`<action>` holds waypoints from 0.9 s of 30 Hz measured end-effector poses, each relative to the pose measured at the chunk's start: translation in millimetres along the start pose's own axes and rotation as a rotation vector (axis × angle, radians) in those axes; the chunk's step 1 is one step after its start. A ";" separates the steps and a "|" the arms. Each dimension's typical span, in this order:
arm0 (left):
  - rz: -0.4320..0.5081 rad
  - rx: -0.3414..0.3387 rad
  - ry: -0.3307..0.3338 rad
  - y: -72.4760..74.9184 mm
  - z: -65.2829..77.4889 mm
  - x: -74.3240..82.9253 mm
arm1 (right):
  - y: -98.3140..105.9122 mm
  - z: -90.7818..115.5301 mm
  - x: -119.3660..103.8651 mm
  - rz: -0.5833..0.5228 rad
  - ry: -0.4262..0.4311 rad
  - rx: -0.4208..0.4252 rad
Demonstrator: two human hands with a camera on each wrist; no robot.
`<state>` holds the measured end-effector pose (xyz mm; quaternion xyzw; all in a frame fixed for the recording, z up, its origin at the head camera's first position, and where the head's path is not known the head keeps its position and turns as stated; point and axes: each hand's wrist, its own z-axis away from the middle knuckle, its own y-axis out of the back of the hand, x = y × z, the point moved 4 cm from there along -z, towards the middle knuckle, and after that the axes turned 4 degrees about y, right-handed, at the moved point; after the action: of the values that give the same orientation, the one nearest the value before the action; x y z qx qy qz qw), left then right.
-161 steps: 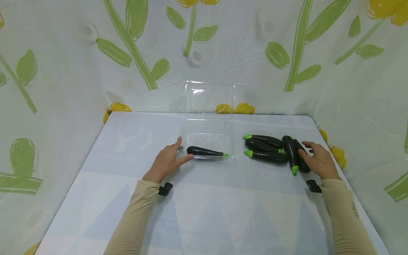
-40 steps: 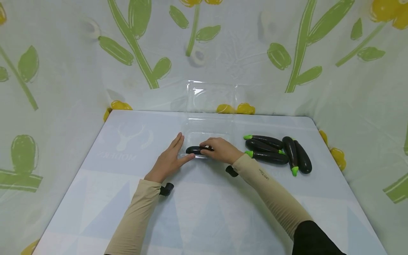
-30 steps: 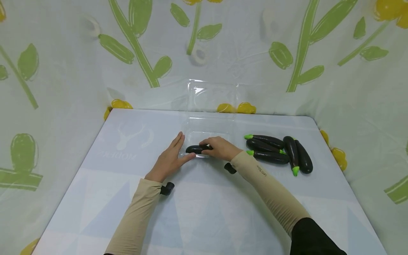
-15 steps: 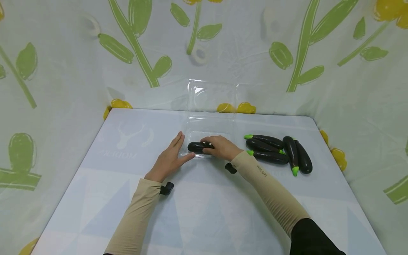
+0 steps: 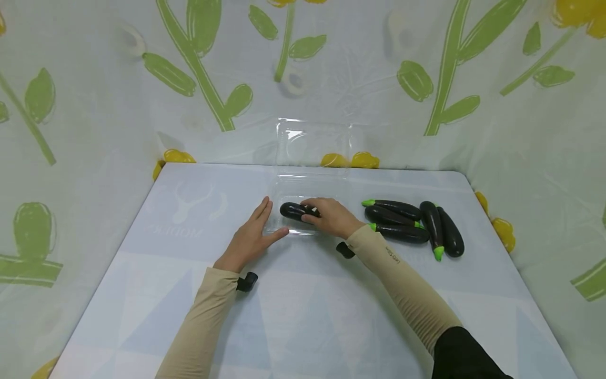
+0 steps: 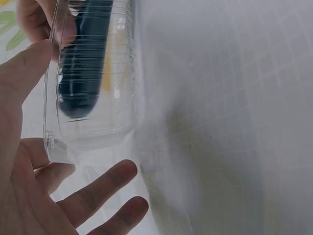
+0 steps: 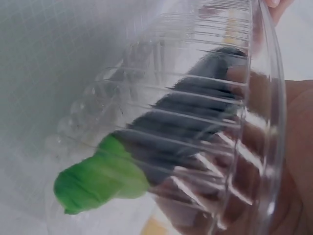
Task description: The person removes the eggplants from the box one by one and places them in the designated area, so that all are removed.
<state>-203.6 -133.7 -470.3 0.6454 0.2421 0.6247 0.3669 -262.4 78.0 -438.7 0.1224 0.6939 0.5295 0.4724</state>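
A clear plastic clamshell box (image 5: 310, 187) stands at the table's far side, its lid (image 5: 303, 138) raised behind it. One dark eggplant (image 5: 290, 211) is inside the box, and my right hand (image 5: 333, 217) grips it between thumb and fingers. Through the ribbed wall, the right wrist view shows its green stem end (image 7: 100, 176); the left wrist view shows its rounded end (image 6: 80, 98). My left hand (image 5: 248, 239) is at the box's near left corner, fingers straight and spread, thumb along the front rim. The right hand covers the eggplant's stem end in the head view.
To the right of the box lies a group of several eggplants (image 5: 400, 233) with bright green stems, close beside the right forearm. The pale patterned table (image 5: 303, 316) meets a leaf-printed curtain (image 5: 350, 68) at the back and sides.
My right hand came from the eggplant group on the right into the box. It has since shifted the eggplant there from the front wall toward the back. The left hand stays put.
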 end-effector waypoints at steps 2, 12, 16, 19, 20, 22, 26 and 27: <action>0.003 0.003 0.001 0.2 0.2 0.0 | 1.7 1.2 0.2 -0.003 -0.004 0.018; 0.010 -0.001 -0.012 0.6 1.0 0.9 | 14.0 9.7 -5.0 -0.025 0.036 0.177; 0.010 -0.001 -0.009 -0.1 0.5 0.5 | 23.4 15.8 -10.7 -0.045 0.045 0.250; 0.010 0.000 -0.005 -0.3 0.2 0.6 | 30.3 20.3 -14.1 -0.046 0.039 0.290; 0.010 0.001 -0.005 -0.4 0.1 0.7 | 32.1 21.5 -14.9 -0.046 0.040 0.302; 0.008 -0.001 -0.002 -0.4 0.2 0.7 | 35.3 24.1 -16.3 -0.051 0.042 0.320; 0.005 -0.003 -0.003 -1.0 0.1 0.6 | 39.4 30.0 -14.5 -0.067 0.047 0.353; 0.004 -0.005 -0.003 -1.3 0.2 0.4 | 40.2 31.5 -13.3 -0.070 0.045 0.359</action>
<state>-203.2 -132.7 -471.0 0.6460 0.2388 0.6250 0.3674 -244.0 105.1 -397.3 0.1686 0.7915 0.3828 0.4457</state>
